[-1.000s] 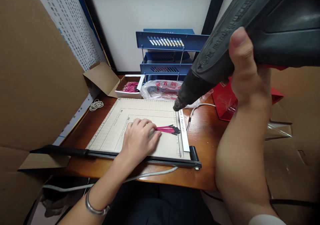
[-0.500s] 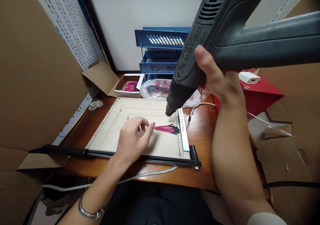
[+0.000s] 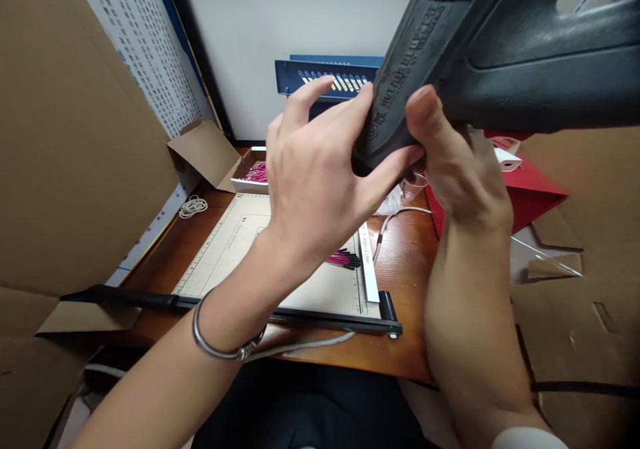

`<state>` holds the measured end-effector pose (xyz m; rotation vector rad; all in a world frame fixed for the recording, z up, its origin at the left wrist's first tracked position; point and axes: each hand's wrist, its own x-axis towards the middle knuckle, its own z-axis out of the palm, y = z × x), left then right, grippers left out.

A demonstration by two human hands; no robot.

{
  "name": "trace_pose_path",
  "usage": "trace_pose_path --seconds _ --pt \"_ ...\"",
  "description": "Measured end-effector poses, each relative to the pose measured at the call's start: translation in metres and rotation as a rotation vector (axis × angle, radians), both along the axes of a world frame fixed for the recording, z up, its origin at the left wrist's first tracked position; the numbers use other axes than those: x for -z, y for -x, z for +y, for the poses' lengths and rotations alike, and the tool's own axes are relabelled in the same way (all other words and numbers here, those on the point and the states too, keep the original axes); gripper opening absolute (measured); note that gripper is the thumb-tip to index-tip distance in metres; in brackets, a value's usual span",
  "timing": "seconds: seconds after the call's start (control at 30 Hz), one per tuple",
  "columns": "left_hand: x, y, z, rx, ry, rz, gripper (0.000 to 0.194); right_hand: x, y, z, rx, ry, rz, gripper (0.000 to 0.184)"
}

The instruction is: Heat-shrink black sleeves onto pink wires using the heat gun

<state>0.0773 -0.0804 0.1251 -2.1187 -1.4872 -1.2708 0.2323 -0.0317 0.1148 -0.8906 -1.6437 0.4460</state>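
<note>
A dark grey heat gun (image 3: 415,69) is held up over the table, its barrel slanting down to the left. My right hand (image 3: 450,149) grips it from below, thumb along its side. Around the front end of the barrel, my left hand (image 3: 320,156) has its thumb and index finger, the other fingers lifted; the nozzle is hidden behind this hand. Below lies a bundle of thin pink pieces with black ends (image 3: 345,258) on the paper cutter (image 3: 220,256), partly covered by my left wrist.
An open box (image 3: 250,172) of similar pink pieces stands at the back, before a blue tray rack (image 3: 325,79). Coiled white cord (image 3: 193,206) lies left. A red bag (image 3: 535,192) and cardboard (image 3: 565,342) are at right. The cutter's black handle (image 3: 130,297) juts left.
My left hand has left the pink bundle and moved up to the heat gun's front end. The heat gun has shifted slightly up and closer to me in my right hand.
</note>
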Motion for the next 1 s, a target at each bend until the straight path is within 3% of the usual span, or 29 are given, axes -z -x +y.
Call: trace_pose_path --seconds 0.1,0.17,0.27,0.37,0.47,0.57,0.67,0.87,1.0 --pt "0.001 0.007 -0.005 0.037 -0.007 -0.007 0.046 0.001 0.002 -0.001 -0.092 -0.061 0.057 0.053" --pt "0.014 0.019 -0.012 0.087 -0.011 -0.068 0.041 0.001 0.003 -0.001 -0.060 -0.101 0.098 0.059" --pt "0.053 0.046 -0.025 0.023 0.056 -0.156 0.031 -0.001 0.001 -0.001 0.026 -0.078 0.169 0.062" --pt "0.099 0.068 -0.037 -0.040 0.304 -0.028 0.027 0.000 -0.008 0.001 0.010 -0.074 0.184 0.051" --pt "0.124 0.075 -0.042 -0.138 0.551 0.140 0.025 0.003 -0.020 0.004 0.088 -0.118 0.173 0.045" --pt "0.128 0.070 -0.038 -0.197 0.662 0.206 0.018 0.007 -0.029 0.008 0.159 -0.078 0.206 0.045" --pt "0.126 0.066 -0.029 -0.170 0.688 0.168 0.015 0.005 -0.029 0.007 0.173 -0.029 0.248 0.046" --pt "0.133 0.070 -0.023 0.002 0.630 0.070 0.018 0.001 -0.024 0.002 0.141 -0.047 0.141 0.047" --pt "0.138 0.071 -0.034 -0.004 0.549 0.064 0.025 0.004 -0.029 0.006 0.142 -0.023 0.140 0.053"
